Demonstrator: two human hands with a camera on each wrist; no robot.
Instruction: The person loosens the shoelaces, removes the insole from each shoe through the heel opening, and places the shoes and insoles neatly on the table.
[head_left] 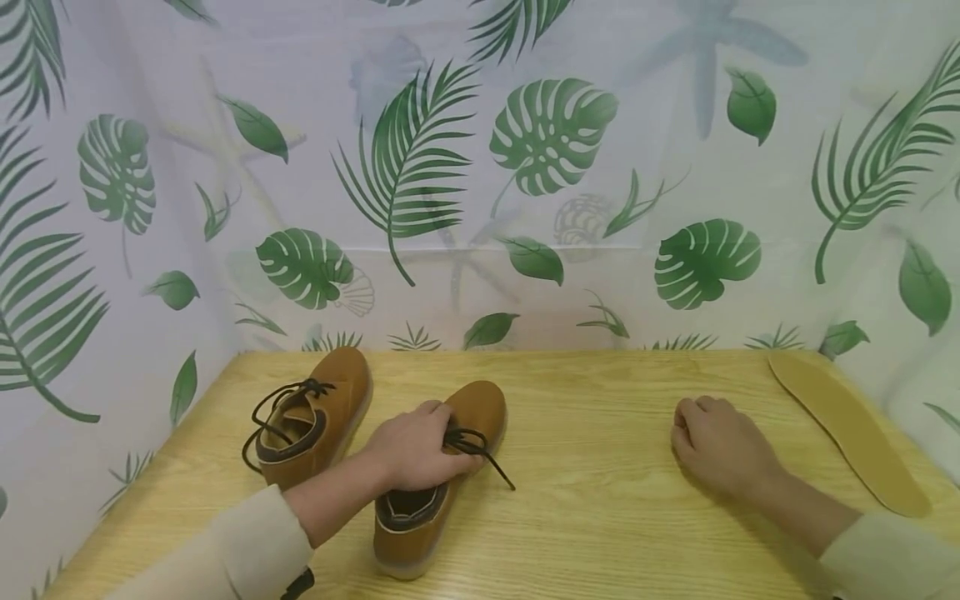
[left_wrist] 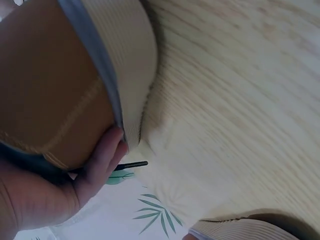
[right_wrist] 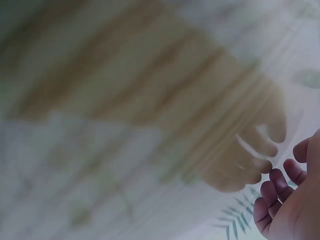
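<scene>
My left hand point(head_left: 416, 446) lies across the middle of a brown lace-up shoe point(head_left: 480, 408), gripping it over the dark laces point(head_left: 471, 442). In the left wrist view the fingers wrap the side of that shoe point(left_wrist: 55, 85) near its pale ribbed sole point(left_wrist: 132, 60). A matching shoe point(head_left: 348, 383) stands just to the left, its laces loose over the opening. On the right half of the table, my right hand point(head_left: 723, 446) rests with loosely curled fingers and holds nothing. The right wrist view also shows these fingers point(right_wrist: 270, 205) bent and bare.
A flat tan insole point(head_left: 847, 433) lies along the table's right edge. The wood-grain table point(head_left: 585, 500) is enclosed at the back and sides by a white cloth point(head_left: 465, 292) printed with green leaves.
</scene>
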